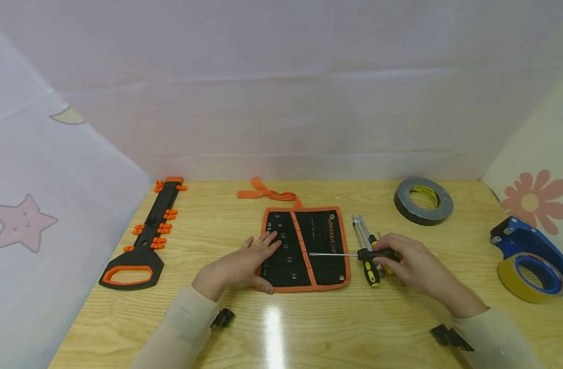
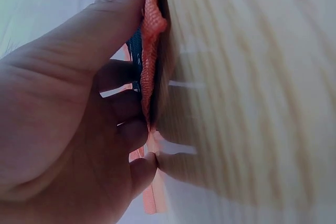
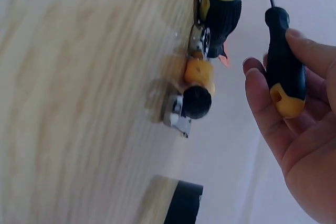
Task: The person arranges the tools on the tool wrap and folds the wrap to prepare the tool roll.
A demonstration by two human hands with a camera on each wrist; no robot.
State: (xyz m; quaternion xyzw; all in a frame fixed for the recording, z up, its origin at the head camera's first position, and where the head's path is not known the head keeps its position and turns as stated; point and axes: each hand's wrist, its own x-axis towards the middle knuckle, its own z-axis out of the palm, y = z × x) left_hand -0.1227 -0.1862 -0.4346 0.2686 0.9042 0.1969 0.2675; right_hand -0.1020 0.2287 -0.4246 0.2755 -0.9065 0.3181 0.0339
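A black tool pouch (image 1: 325,271) with orange edging and printed numbers lies flat on the table. My left hand (image 1: 242,264) rests on its left part, fingers stretched over the fabric and thumb at the lower edge. In my right hand (image 1: 415,264) I hold a screwdriver (image 3: 286,61) by its black and yellow handle. Its thin metal shaft points left, over the pouch's right part. Just below that hand lies a small pile with another black-and-yellow-handled screwdriver (image 1: 371,271) and silver wrenches (image 1: 364,229). The right wrist view shows the held screwdriver apart from the pile.
An orange tie strap (image 1: 276,195) trails from the pouch's top edge. To the left lies a black tool rack (image 1: 158,220) with orange clips and handle. A roll of dark tape (image 1: 403,207) sits at back right, with a blue tape dispenser (image 1: 516,238) near the right wall.
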